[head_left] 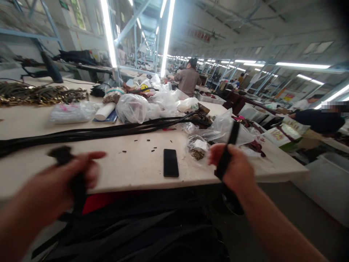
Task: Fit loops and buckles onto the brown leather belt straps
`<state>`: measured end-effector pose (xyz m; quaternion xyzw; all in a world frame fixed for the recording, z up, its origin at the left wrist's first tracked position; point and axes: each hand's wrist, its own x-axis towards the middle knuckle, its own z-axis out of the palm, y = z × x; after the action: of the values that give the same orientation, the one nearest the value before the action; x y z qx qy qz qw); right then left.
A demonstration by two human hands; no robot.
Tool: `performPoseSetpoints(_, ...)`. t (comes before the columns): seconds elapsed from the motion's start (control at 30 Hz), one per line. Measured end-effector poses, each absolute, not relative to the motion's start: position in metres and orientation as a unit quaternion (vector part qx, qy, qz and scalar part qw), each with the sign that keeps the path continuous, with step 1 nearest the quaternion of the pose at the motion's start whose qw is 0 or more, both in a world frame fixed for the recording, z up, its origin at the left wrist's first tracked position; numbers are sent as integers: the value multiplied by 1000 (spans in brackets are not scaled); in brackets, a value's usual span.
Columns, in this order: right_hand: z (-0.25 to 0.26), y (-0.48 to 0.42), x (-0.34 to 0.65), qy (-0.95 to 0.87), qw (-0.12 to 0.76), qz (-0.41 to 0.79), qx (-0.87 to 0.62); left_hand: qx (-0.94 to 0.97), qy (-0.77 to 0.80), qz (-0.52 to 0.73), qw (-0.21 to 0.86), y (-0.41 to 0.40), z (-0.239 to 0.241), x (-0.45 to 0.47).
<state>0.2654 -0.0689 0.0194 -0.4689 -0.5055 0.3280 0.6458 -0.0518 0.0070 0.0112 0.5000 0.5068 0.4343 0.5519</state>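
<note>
My left hand [68, 173], blurred by motion, is closed around a black strap [78, 191] at the lower left. One end of that strap sticks up above the fist and the rest hangs below it. On the right, my right hand [237, 169] grips another length of black strap [232, 136], held upright past the table's front edge. Whether both hands hold one and the same strap I cannot tell. Dark fabric [141, 229] lies below, in front of me. A black phone [171, 163] rests on the white table [120, 178] between the hands.
Long black straps [109, 131] run across the table. Behind them lie clear plastic bags [132, 108] and a heap of metal-ended pieces [35, 94]. A bag of small brass-coloured parts [196, 154] sits near my right hand. A white bin [324, 182] stands right; a person [188, 78] works beyond.
</note>
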Motion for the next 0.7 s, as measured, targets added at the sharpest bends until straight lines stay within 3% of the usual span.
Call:
performPoseSetpoints(0.1,0,-42,181,-663,532,231,-474,529,408,349,658,3,-5,-11)
performPoseSetpoints(0.2,-18,-21,159,-759,448,137,-451,552,420,350,629,3,-31,21)
performPoseSetpoints(0.27,-33,-7,179,-779,390,172,-460,546,451,336,620,10,-39,22)
performPoseSetpoints(0.4,-80,28,268,-717,157,140,-665,468,504,296,663,33,-38,-3)
performPoseSetpoints(0.5,-115,58,337,-652,83,89,-749,418,505,280,701,44,-40,-7)
performPoseSetpoints(0.7,-145,98,395,-630,-16,93,-771,487,497,194,692,52,-54,8)
